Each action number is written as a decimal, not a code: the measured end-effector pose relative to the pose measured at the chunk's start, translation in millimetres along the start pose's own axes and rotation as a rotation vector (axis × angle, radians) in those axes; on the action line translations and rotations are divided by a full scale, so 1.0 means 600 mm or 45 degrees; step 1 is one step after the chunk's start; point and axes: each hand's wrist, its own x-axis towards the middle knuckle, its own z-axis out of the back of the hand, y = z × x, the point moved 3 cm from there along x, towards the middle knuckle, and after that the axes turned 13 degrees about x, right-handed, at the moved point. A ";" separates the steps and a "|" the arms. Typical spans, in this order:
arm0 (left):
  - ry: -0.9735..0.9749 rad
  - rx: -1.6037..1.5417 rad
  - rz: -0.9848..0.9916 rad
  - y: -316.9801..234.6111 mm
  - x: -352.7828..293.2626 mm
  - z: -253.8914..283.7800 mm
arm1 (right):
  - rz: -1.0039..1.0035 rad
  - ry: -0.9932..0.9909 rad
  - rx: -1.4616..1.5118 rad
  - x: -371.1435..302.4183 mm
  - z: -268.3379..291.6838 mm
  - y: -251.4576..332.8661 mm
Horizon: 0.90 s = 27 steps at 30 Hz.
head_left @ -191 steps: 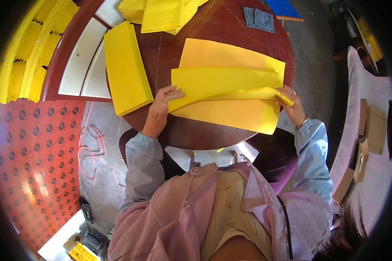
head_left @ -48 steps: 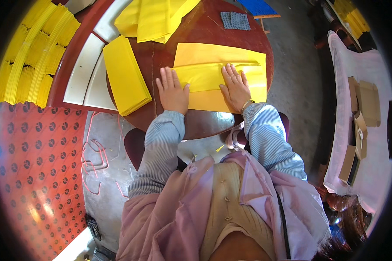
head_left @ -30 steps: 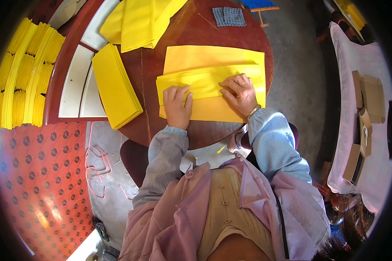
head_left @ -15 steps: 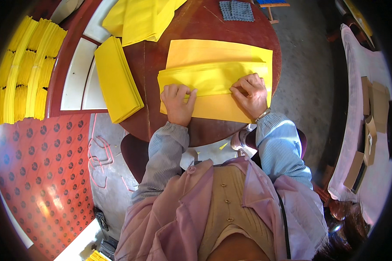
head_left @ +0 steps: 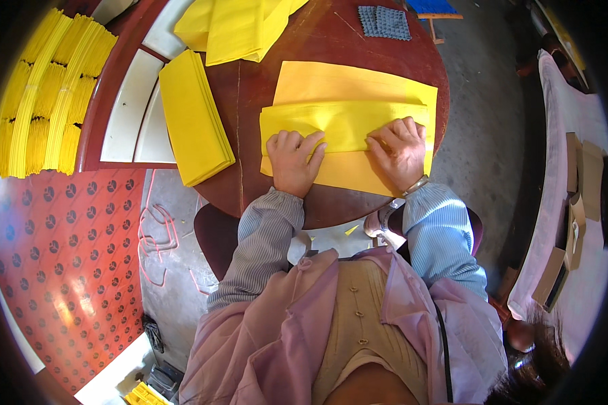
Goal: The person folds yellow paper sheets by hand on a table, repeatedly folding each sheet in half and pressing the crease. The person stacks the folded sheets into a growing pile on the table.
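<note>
A folded yellow cloth [head_left: 348,121] lies as a wide band across a flat orange-yellow sheet [head_left: 331,77] on the round dark-red table [head_left: 250,94]. My left hand [head_left: 294,160] has its curled fingers on the left part of the band's near edge, its thumb a little apart from the index finger. Near the right end of that edge, my right hand [head_left: 400,154] bends its fingers and thumb onto the cloth. Both hands appear to grip the edge, though the fingertips are partly hidden.
To the left lies a neat stack of folded yellow cloths [head_left: 194,121]; more yellow cloth [head_left: 240,30] is behind it. Grey textured pads [head_left: 384,22] sit at the table's far side. Tied yellow bundles [head_left: 47,94] stand far left. Cardboard boxes [head_left: 574,229] rest on the right.
The whole view has shifted slightly. The cloth band looks flatter and smoother between my hands. My left thumb and index finger have parted slightly; both hands remain at the near edge.
</note>
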 end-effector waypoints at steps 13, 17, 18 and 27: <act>-0.050 -0.068 0.034 0.003 0.000 0.003 | -0.050 0.043 0.170 -0.010 -0.023 -0.006; -0.092 -0.003 0.081 0.000 0.002 0.002 | -0.089 0.029 0.148 -0.012 -0.018 -0.010; -0.075 0.017 0.092 0.001 0.002 0.001 | -0.100 0.021 0.137 -0.012 -0.016 -0.011; 0.004 0.078 0.156 0.004 -0.003 0.004 | -0.335 0.112 0.113 -0.019 0.005 -0.021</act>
